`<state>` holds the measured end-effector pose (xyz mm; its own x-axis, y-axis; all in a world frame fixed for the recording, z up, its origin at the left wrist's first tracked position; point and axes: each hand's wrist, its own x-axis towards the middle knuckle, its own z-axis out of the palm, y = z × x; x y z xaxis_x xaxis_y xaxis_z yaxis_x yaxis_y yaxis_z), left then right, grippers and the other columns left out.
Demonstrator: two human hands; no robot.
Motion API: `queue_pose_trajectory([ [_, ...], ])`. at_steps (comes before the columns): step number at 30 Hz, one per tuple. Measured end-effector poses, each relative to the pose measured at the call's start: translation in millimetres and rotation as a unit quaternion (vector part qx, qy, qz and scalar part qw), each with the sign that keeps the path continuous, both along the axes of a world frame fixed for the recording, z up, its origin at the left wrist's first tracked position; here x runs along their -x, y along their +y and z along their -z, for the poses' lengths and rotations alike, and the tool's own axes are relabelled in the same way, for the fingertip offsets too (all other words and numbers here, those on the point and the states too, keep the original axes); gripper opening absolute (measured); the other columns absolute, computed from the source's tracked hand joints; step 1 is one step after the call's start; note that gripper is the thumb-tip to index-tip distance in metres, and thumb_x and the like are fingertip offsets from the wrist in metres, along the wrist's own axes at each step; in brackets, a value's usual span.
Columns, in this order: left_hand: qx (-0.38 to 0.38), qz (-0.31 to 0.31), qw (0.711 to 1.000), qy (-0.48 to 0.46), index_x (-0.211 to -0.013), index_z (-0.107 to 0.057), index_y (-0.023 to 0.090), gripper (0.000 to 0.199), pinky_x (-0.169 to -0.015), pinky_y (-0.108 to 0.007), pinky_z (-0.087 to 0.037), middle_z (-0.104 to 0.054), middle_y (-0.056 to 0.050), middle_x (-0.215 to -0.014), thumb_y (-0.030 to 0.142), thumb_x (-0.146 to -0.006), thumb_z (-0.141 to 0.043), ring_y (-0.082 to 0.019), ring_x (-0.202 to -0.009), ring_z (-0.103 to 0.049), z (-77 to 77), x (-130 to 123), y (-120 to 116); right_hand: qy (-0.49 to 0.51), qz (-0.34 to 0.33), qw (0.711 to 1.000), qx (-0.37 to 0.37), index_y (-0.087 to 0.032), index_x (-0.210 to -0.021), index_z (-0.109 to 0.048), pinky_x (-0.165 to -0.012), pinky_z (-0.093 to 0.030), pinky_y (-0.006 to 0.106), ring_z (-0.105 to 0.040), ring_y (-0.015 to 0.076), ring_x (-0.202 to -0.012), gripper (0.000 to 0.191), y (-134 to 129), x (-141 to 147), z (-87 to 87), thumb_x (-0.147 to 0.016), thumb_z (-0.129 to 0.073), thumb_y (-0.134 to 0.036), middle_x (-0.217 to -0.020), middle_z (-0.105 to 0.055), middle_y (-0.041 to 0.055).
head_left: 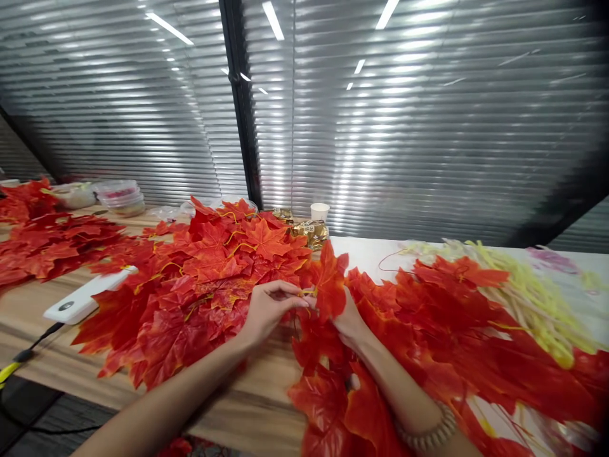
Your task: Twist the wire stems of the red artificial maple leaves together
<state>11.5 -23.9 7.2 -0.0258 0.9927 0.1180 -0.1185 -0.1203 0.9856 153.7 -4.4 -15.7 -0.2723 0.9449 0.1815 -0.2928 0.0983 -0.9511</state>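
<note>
My left hand (272, 308) is closed in a pinch at the stem of a red artificial maple leaf (332, 285), over the middle of the wooden table (257, 387). Behind that leaf is my right hand (349, 317), its fingers mostly hidden; it seems to grip the leaf from the right side. More red leaves (328, 406) hang below my hands toward the table's front edge. Left of my hands lies a big pile of red maple leaves (214, 266) with yellow stems. Another spread of red leaves (442, 324) lies to the right.
A white power bank (90, 295) with a cable lies at left. Stacked plastic food containers (121, 198), gold packets (311, 233) and a paper cup (320, 211) stand at the back. Yellow strands (528, 298) lie at right. Blinds (404, 127) rise behind the table.
</note>
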Motion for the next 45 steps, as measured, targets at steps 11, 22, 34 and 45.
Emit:
queue_pose_trajectory([
  [11, -0.012, -0.012, 1.0, -0.016, -0.062, -0.067, 0.016, 0.011, -0.064, -0.023, -0.051, -0.072, -0.001, -0.065, 0.014, -0.055, -0.076, -0.016, -0.064, -0.066, 11.1, -0.6, 1.2, 0.026, 0.011, 1.0, 0.002, -0.016, -0.069, -0.055, -0.061, -0.044, 0.022, -0.054, 0.0123, -0.062, 0.028, 6.5, 5.4, 12.0, -0.054, -0.076, -0.023, -0.066, -0.058, -0.0007],
  [22, 0.171, -0.008, 0.974, -0.152, -0.074, -0.069, 0.013, 0.03, -0.068, -0.029, -0.05, -0.072, -0.008, -0.076, 0.026, -0.049, -0.079, -0.023, -0.075, -0.066, 13.5, -2.3, -0.3, 0.035, 0.012, 0.999, -0.006, -0.016, -0.077, -0.054, -0.067, -0.044, 0.023, -0.057, 0.0128, -0.071, 0.023, 4.3, 1.7, 4.0, -0.066, -0.071, -0.027, -0.073, -0.06, 0.0012],
  [34, 0.227, 0.091, 0.95, -0.195, -0.082, -0.068, 0.017, 0.026, -0.077, -0.029, -0.05, -0.072, -0.007, -0.081, 0.017, -0.057, -0.077, -0.022, -0.087, -0.065, 6.3, 5.1, 9.7, 0.029, 0.031, 0.999, 0.022, -0.017, -0.077, -0.053, -0.068, -0.045, 0.024, -0.058, 0.0131, -0.072, 0.02, 3.1, -0.8, 3.6, -0.07, -0.069, -0.026, -0.076, -0.06, 0.0015],
  [45, 0.256, 0.093, 0.939, -0.211, -0.089, -0.067, 0.019, 0.026, -0.085, -0.029, -0.049, -0.071, -0.006, -0.092, 0.013, -0.064, -0.072, -0.022, -0.094, -0.063, 11.4, 11.9, 14.0, 0.0, 0.046, 0.999, 0.005, -0.016, -0.082, -0.056, -0.068, -0.045, 0.025, -0.059, 0.0144, -0.076, 0.014, 7.7, -5.4, 2.9, -0.074, -0.065, -0.022, -0.085, -0.064, 0.0055],
])
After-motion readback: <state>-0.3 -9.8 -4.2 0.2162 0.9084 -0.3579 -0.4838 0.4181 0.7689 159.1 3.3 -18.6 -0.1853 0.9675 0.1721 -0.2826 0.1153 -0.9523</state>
